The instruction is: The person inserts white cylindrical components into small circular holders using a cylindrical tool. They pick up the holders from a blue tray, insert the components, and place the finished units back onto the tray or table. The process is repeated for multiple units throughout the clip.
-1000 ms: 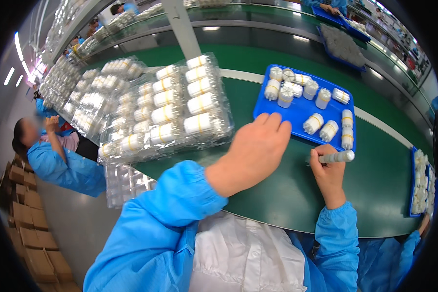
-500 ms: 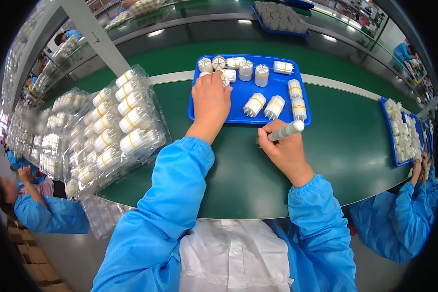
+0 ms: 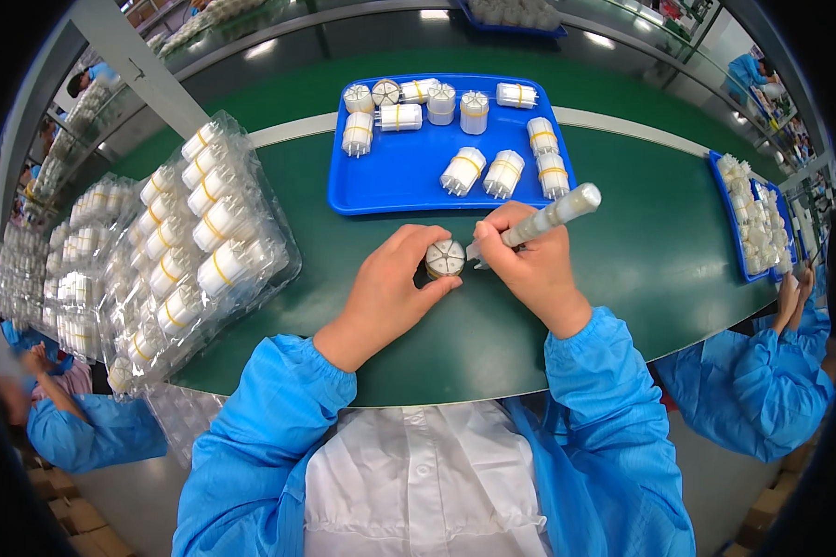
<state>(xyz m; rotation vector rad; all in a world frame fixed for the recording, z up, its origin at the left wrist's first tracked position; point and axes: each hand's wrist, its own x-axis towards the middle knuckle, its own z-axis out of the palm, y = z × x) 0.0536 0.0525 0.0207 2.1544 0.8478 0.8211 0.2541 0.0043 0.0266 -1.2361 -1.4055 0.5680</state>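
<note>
My left hand point(image 3: 381, 295) grips a white cylindrical part point(image 3: 446, 258) between thumb and fingers, just above the green tabletop. Its round end, divided into wedge-shaped segments, faces up. My right hand point(image 3: 535, 278) is closed round a thick, pale grey pen-like tool point(image 3: 567, 206). The tool's narrow tip points left, close to the held part; I cannot tell whether they touch. Beyond both hands lies a blue tray point(image 3: 385, 186) with several similar white cylinders point(image 3: 463, 171) banded in yellow, some upright and some on their sides.
Clear plastic blister trays point(image 3: 204, 227) packed with white cylinders are stacked at the left. Another blue tray point(image 3: 751, 223) of pale parts stands at the far right, near a co-worker's hands point(image 3: 793, 299). The green table point(image 3: 474, 362) curves along its near edge.
My left hand has come back from the blue tray toward me with a cylinder in it. My right hand keeps the tool, now tilted beside that cylinder. The view has shifted slightly.
</note>
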